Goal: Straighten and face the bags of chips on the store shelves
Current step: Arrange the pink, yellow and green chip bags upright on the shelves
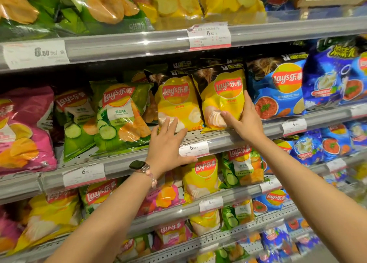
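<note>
While the left hand (pixel 167 143) rests flat on one upright yellow bag (pixel 176 102), the right hand (pixel 243 119) grips another (pixel 222 96).

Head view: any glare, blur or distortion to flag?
Head view: wide-angle bowing, shelf rails curve and slant; glare on the glossy green bags and top-shelf bags; corners smeared, price tags mostly illegible; deep shadow under the upper shelf; centre sharp, left hand and right hand on the yellow bags crisp.
</note>
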Demonstrator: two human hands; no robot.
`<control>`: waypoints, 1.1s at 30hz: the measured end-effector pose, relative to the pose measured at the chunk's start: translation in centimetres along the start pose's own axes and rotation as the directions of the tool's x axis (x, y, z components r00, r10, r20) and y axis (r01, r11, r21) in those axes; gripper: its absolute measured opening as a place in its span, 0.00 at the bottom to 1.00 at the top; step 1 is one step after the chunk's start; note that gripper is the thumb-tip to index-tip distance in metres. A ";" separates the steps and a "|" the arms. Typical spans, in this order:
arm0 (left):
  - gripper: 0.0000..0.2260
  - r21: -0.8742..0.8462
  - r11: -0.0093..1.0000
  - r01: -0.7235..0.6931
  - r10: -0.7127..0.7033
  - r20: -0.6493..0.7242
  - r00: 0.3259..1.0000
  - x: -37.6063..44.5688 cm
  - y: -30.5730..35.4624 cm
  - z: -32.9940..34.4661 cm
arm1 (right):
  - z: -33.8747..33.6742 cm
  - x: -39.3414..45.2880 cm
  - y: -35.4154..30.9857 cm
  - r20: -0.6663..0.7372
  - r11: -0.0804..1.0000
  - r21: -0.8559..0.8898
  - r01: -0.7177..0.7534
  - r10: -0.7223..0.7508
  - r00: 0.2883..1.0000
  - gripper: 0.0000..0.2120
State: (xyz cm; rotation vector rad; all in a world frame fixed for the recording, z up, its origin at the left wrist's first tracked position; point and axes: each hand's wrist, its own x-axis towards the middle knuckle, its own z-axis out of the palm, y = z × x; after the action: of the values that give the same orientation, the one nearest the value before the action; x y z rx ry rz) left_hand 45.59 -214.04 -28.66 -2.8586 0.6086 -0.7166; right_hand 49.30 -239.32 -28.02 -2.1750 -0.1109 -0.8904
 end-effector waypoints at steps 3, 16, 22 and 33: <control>0.43 -0.058 0.998 -0.029 0.028 -0.019 0.999 -0.4 -0.1 -0.5 | -0.4 -1.2 -0.3 -0.004 0.999 0.036 0.015 -0.015 1.000 0.46; 0.16 -0.257 0.883 -0.393 0.232 -0.489 0.841 -8.6 7.2 8.6 | 2.6 -14.6 5.0 -0.124 0.997 0.068 0.038 -0.030 0.992 0.25; 0.44 -0.175 0.985 -0.007 0.004 -0.021 1.000 -7.7 9.3 14.0 | 2.9 -14.8 9.5 0.003 0.982 -0.013 -0.189 0.190 0.982 0.36; 0.65 0.062 0.968 0.243 -0.249 0.139 0.958 -5.4 12.1 17.3 | 3.1 -11.3 15.2 0.207 0.917 0.129 -0.378 0.348 0.914 0.55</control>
State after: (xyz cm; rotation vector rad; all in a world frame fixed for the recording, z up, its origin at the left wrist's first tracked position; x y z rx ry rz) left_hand 45.23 -222.32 -48.89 -2.9417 0.2152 -0.5371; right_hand 47.80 -245.63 -46.08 -2.0241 0.1274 -0.4538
